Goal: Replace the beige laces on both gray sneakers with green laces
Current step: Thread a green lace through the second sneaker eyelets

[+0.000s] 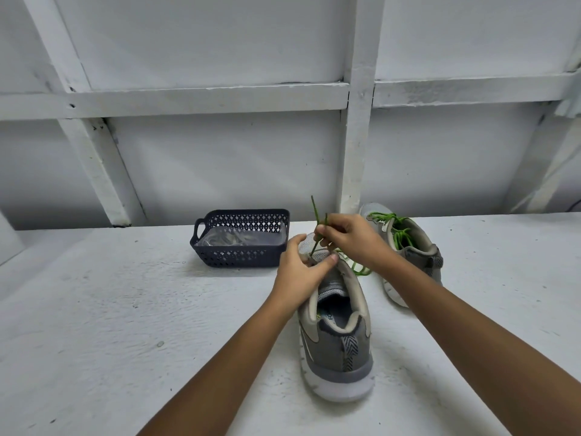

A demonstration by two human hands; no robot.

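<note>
1. White, rough-painted tabletop [125, 309] carries a dark perforated plastic basket [239, 256] containing pale laces [226, 239].
2. Left hand [298, 275] grips the near gray mesh sneaker [339, 350] at its tongue.
3. Right hand [352, 237] pinches a thin green lace [315, 215] just above that tongue.
4. Second sneaker [421, 243], green-laced, stands behind, to the right.
</note>
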